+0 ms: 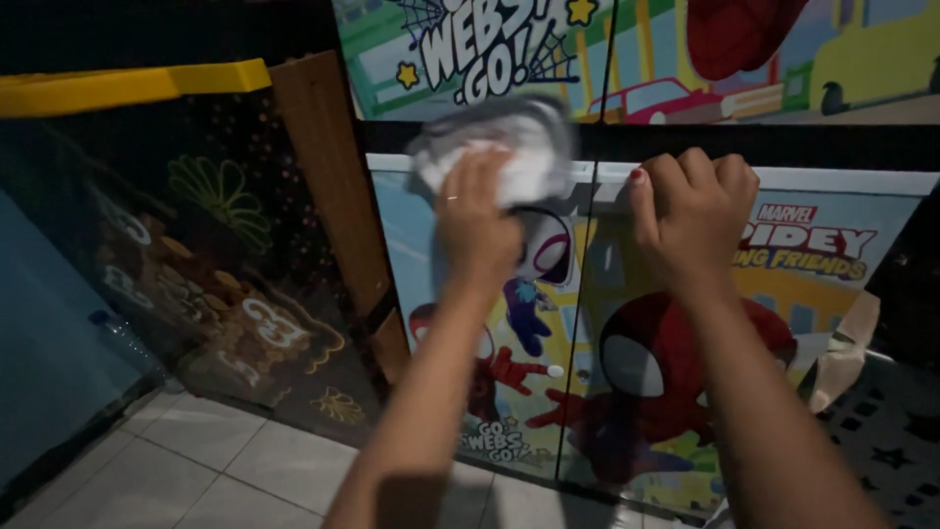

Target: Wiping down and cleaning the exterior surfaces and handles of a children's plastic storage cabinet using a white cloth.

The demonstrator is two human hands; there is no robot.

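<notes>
My left hand (475, 220) presses a crumpled white cloth (509, 147) against the top edge of the left door of a low cabinet (842, 294) covered in colourful cartoon pictures. The cloth is blurred. My right hand (690, 211) curls its fingers over the white top rim of the right door, next to the seam between the two doors. Both forearms reach up from the bottom of the view.
A brown wooden plank (338, 206) leans left of the cabinet. Further left stands a dark glass panel (186, 255) with printed patterns under a yellow bar (127, 86). White floor tiles (235, 460) lie below. A dark star-patterned surface (881, 431) is at right.
</notes>
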